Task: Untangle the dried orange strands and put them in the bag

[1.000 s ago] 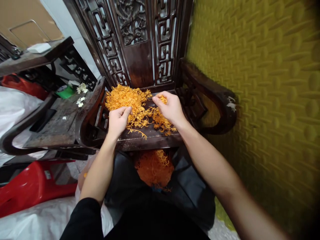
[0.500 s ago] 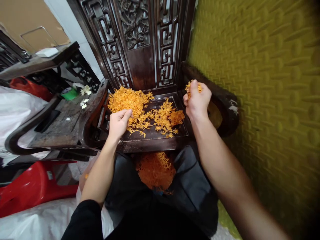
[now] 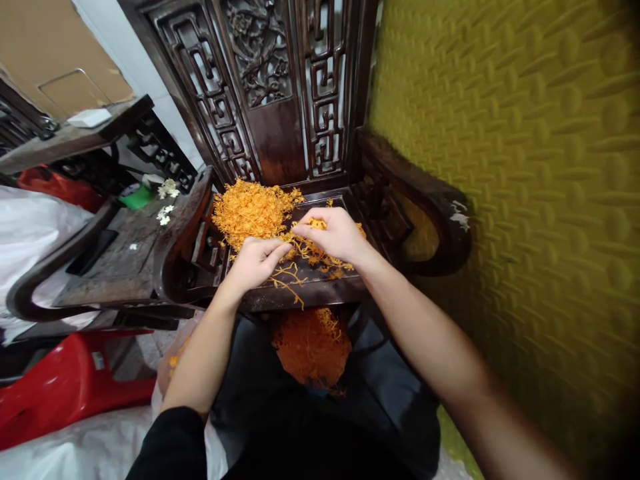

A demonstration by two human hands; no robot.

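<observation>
A big heap of orange stringy sprigs (image 3: 247,212) lies on the dark wooden chair seat (image 3: 260,300). My left hand (image 3: 255,265) is closed in a pinch on an orange sprig, whose thin branching stems (image 3: 289,275) hang over the seat's front. Right beside it, my right hand (image 3: 334,233) has thumb and fingers drawn together around more orange sprigs, partly hidden by the hand. Behind and under the right hand lies a looser pile (image 3: 327,259) of the same orange pieces, mostly covered. Between my knees rests a larger orange-red mass (image 3: 313,347) of stringy pieces.
The chair's carved back (image 3: 277,140) rises ahead, and its curved armrest (image 3: 440,200) stands at the right beside a yellow textured wall covering (image 3: 525,167). To the left are a wooden side surface (image 3: 125,267) with white flowers (image 3: 167,189), green tape (image 3: 137,195) and a red stool (image 3: 75,373).
My right hand has moved left and down from above the right armrest to meet my left hand. My left hand has shifted slightly right and down, with stems now trailing below it.
</observation>
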